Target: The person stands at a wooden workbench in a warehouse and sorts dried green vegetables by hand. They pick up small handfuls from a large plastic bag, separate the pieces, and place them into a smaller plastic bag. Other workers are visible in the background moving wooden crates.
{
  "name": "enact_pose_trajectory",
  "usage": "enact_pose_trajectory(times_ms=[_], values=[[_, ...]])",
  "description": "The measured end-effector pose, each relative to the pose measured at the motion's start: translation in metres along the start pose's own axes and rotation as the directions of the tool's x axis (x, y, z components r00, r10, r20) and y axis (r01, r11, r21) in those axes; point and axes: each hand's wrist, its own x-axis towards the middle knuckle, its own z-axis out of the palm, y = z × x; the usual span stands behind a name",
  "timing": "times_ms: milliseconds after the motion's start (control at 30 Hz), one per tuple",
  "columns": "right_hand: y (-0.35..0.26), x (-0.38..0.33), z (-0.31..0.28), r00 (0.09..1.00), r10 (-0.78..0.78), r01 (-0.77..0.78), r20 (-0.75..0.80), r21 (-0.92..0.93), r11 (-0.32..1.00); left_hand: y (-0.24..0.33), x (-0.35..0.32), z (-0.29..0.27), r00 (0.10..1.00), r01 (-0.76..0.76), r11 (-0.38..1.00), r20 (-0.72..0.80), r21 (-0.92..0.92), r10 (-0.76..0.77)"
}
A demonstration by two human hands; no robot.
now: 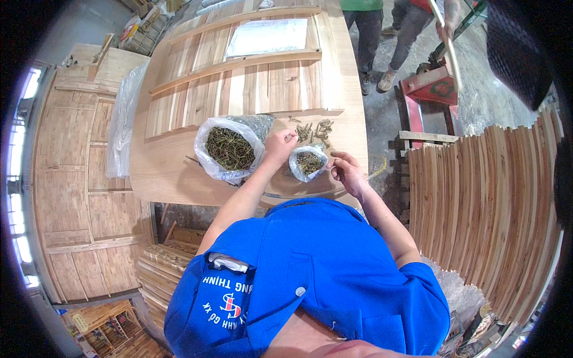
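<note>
Though open, larger bag (200, 146) full of screws (230, 149)

White sheet (268, 37) lying on a wooden panel (233, 88) beyond the fingers (346, 157), red pallet jack (428, 80) ahead and right of them, stacked boards (471, 215) farther right, plastic sheeting (126, 119) left.

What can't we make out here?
All head view:
Left hand: fingers hide whether anything is pinched.
Large bag: lower fasteners buried under the top layer.
Paper sheet: markings too faint and small.
Person in green top: head cut off by upper edge.
</note>
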Motion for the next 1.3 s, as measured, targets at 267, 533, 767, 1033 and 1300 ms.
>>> enact_pose_trajectory(times_ms=[267,533,767,1033,1300], values=[[-0.002,0.0,-0.006,0.998,-0.057,0.055,-0.027,-0.086,0.995,0.002,-0.007,0.001,0.997,-0.041,0.999,-0.064,-0.012,0.04],[-0.003,-0.001,-0.01,0.994,-0.036,0.03,-0.101,-0.059,0.998,-0.002,0.0,0.006,0.982,0.183,0.972,-0.025,-0.148,-0.189],[-0.007,-0.002,-0.002,0.995,-0.095,0.094,-0.037,-0.022,0.995,0.008,-0.004,-0.01,0.835,0.517,-0.009,0.507,-0.856,-0.213],[-0.018,0.0,0.024,0.902,-0.424,0.424,0.083,-0.351,0.835,0.044,-0.047,-0.018,0.704,0.682,-0.182,0.703,-0.709,-0.103],[-0.016,0.0,0.037,0.886,-0.452,0.38,0.098,-0.713,0.59,0.046,-0.057,-0.017,0.716,0.673,-0.156,0.69,-0.723,-0.109]])
